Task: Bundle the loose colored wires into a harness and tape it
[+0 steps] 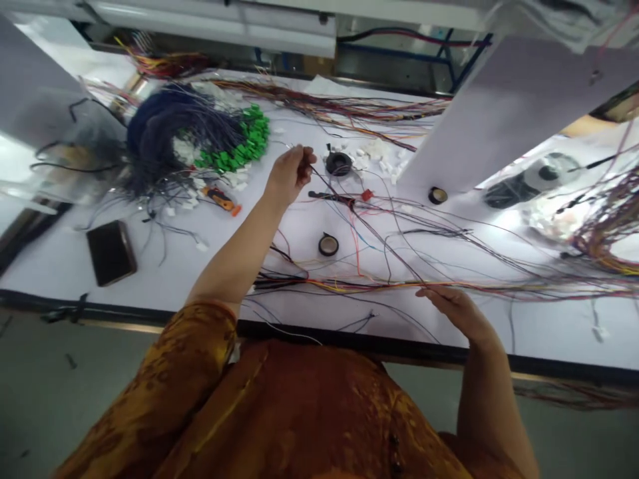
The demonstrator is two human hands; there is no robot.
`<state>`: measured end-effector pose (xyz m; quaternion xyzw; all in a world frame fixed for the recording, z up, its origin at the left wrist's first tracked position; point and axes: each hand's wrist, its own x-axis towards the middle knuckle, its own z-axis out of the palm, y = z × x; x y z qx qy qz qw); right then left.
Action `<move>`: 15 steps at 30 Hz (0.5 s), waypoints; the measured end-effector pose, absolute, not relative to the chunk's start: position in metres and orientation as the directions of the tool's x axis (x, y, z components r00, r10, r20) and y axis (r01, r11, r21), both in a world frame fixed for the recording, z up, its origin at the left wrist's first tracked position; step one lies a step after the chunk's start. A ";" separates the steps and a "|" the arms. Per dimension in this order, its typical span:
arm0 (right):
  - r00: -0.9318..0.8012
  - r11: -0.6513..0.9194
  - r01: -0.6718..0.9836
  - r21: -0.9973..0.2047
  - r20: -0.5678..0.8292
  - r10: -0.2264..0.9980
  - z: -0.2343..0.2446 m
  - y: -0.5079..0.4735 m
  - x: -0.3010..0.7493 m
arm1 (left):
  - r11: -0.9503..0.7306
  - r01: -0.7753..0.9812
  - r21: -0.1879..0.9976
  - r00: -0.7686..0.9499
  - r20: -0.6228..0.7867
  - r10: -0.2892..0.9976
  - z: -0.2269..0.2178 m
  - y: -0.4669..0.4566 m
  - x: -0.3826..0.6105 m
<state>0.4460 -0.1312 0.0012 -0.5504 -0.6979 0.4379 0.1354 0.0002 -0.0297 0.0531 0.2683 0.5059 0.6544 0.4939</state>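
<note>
Wires spread across white bench as left hand pinches a thin strand

Multicoloured wires (379,286) lie in a long loose bundle across a white workbench (299,316). The left hand (292,174) is nearly closed, finger and thumb pinching a thin wire (285,144) above the bench. The right hand (454,313) is open, fingers lightly curled at the bundle, apparently gripping nothing. Nearby sit a roll of black tape (328,245), a navy wire coil (164,130) with green connectors (244,143), an orange-handled tool (218,198) and a dark phone (111,253).
</note>
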 end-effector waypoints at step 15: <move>0.326 -0.070 -0.024 -0.997 -0.074 0.943 -0.024 -0.085 0.415 | 0.151 -0.329 0.932 -0.470 -0.300 0.830 0.034 -0.056 -0.064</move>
